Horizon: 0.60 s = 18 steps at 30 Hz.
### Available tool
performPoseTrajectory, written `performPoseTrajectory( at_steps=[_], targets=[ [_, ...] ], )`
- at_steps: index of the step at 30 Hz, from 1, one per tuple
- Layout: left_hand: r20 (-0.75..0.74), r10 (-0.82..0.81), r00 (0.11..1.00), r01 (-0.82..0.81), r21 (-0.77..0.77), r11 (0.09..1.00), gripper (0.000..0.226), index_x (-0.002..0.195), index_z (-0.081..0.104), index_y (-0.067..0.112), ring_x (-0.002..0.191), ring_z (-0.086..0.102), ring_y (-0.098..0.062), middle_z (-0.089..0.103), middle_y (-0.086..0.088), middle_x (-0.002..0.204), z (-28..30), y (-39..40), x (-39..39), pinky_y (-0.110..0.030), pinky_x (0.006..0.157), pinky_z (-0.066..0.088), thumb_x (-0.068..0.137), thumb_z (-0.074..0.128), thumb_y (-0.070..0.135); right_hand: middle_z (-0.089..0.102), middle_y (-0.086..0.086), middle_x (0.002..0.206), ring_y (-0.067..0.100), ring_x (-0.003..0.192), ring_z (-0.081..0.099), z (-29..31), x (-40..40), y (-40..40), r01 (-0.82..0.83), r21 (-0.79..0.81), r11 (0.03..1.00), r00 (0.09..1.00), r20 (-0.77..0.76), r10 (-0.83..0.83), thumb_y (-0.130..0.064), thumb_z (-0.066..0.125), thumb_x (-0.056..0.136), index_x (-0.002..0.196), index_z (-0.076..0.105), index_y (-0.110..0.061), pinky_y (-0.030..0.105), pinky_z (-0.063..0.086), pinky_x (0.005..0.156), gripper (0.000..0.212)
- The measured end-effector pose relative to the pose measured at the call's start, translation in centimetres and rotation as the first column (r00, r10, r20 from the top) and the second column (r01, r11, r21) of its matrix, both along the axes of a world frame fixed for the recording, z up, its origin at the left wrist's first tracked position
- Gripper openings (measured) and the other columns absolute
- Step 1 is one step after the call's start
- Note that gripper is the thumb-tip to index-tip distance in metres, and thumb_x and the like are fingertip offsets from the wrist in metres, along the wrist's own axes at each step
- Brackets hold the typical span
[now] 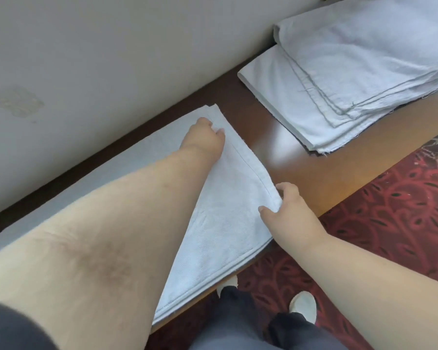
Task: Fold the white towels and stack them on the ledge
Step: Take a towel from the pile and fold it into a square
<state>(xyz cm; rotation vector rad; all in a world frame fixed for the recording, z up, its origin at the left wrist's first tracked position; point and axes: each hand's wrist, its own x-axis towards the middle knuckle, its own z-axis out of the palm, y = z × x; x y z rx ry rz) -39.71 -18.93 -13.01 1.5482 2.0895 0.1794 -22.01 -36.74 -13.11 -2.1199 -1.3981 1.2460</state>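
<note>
At the ledge's (299, 157) near edge the right hand (286, 210) pinches the near right corner of the white towel (228, 210), thumb and fingers curled on the cloth. Further in, the left hand (205, 137) grips the towel's far right corner with curled fingers, close to the wall (111, 59). Toward the ledge's far right end lies a stack of folded towels (352, 79).

A hotel-style room, judging by the red patterned carpet (390, 210), polished wooden ledge (301, 157) along a pale wall (111, 59), and stacked white towels (352, 79).
</note>
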Motion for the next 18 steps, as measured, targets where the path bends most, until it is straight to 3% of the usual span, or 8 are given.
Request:
performPoseTrajectory(
  at_steps=[5, 8, 12, 13, 14, 16, 17, 18],
  targets=[
    [-0.035, 0.063, 0.997, -0.068, -0.17, 0.983, 0.109, 0.152, 0.008, 0.013, 0.112, 0.056, -0.038, 0.055, -0.016, 0.126, -0.2, 3.7, 1.2, -0.042, 0.088, 0.044, 0.075, 0.058, 0.072, 0.063, -0.005, 0.086, 0.01, 0.067, 0.06, -0.1, -0.8, 0.4, 0.007, -0.178, 0.984, 1.0, -0.02, -0.011, -0.039, 0.064, 0.086, 0.106, 0.051, -0.016, 0.025, 0.046, 0.055, 0.034],
    [0.045, 0.028, 0.999, -0.023, -0.108, 0.994, 0.12, 0.153, 0.012, 0.008, 0.119, 0.053, -0.038, 0.05, -0.021, 0.136, -0.9, 4.8, 1.4, -0.044, 0.093, 0.041, 0.066, 0.064, 0.071, 0.054, 0.0, 0.07, 0.01, 0.054, 0.045, 0.1, -1.8, 0.1, -0.024, -0.14, 0.99, 1.0, -0.018, 0.022, -0.03, 0.06, 0.086, 0.085, 0.049, -0.017, 0.02, 0.035, 0.044, 0.017],
    [0.121, 0.091, 0.988, -0.086, -0.044, 0.995, 0.087, 0.142, 0.034, 0.006, 0.114, 0.056, -0.033, 0.055, -0.015, 0.129, -0.2, 5.3, 1.2, -0.029, 0.059, 0.035, 0.077, 0.068, 0.053, 0.038, -0.007, 0.063, 0.009, 0.049, 0.032, 0.6, -3.6, -0.6, -0.115, -0.029, 0.993, 0.989, 0.092, 0.118, -0.027, 0.06, 0.085, 0.076, 0.036, -0.022, 0.021, 0.027, 0.043, 0.026],
    [0.255, 0.192, 0.948, -0.187, -0.044, 0.981, 0.075, 0.141, 0.035, 0.009, 0.114, 0.055, -0.033, 0.054, -0.014, 0.129, 0.3, 5.3, 0.9, -0.029, 0.055, 0.03, 0.082, 0.066, 0.044, 0.037, -0.008, 0.063, 0.009, 0.048, 0.031, 0.8, -3.9, -0.7, -0.129, -0.001, 0.992, 0.985, 0.116, 0.129, -0.026, 0.06, 0.085, 0.074, 0.034, -0.023, 0.021, 0.027, 0.042, 0.028],
    [0.377, 0.219, 0.9, -0.186, -0.122, 0.975, 0.063, 0.139, 0.037, 0.016, 0.115, 0.052, -0.033, 0.053, -0.012, 0.129, 0.7, 4.6, 0.5, -0.028, 0.058, 0.03, 0.085, 0.063, 0.036, 0.036, -0.009, 0.065, 0.009, 0.047, 0.032, 1.0, -4.2, -0.7, -0.141, 0.03, 0.99, 0.982, 0.132, 0.136, -0.026, 0.06, 0.085, 0.072, 0.033, -0.024, 0.021, 0.028, 0.041, 0.03],
    [-0.044, -0.106, 0.993, 0.1, -0.132, 0.986, 0.049, 0.135, 0.041, 0.024, 0.116, 0.046, -0.029, 0.049, -0.006, 0.129, 0.0, 4.2, 0.0, -0.03, 0.076, 0.031, 0.09, 0.06, 0.028, 0.034, -0.009, 0.068, 0.009, 0.047, 0.037, 1.4, -4.6, -0.8, -0.151, 0.088, 0.985, 0.981, 0.136, 0.139, -0.027, 0.062, 0.085, 0.07, 0.031, -0.026, 0.019, 0.036, 0.044, 0.035],
    [-0.004, -0.052, 0.999, 0.052, -0.043, 0.998, 0.043, 0.133, 0.043, 0.024, 0.116, 0.046, -0.027, 0.049, -0.005, 0.128, 0.0, 4.3, -0.1, -0.03, 0.08, 0.03, 0.092, 0.057, 0.026, 0.034, -0.009, 0.068, 0.005, 0.05, 0.042, 1.7, -4.8, -1.0, -0.152, 0.111, 0.982, 0.982, 0.125, 0.138, -0.03, 0.064, 0.086, 0.07, 0.031, -0.026, 0.014, 0.039, 0.049, 0.037],
    [0.22, 0.227, 0.949, -0.235, 0.012, 0.972, 0.039, 0.131, 0.044, 0.022, 0.113, 0.049, -0.026, 0.051, -0.003, 0.125, 0.6, 4.2, 0.0, -0.029, 0.081, 0.031, 0.094, 0.054, 0.023, 0.033, -0.009, 0.066, 0.001, 0.053, 0.043, 2.0, -5.0, -1.2, -0.156, 0.129, 0.979, 0.984, 0.11, 0.142, -0.035, 0.065, 0.086, 0.07, 0.031, -0.027, 0.011, 0.039, 0.055, 0.038]
  ],
)
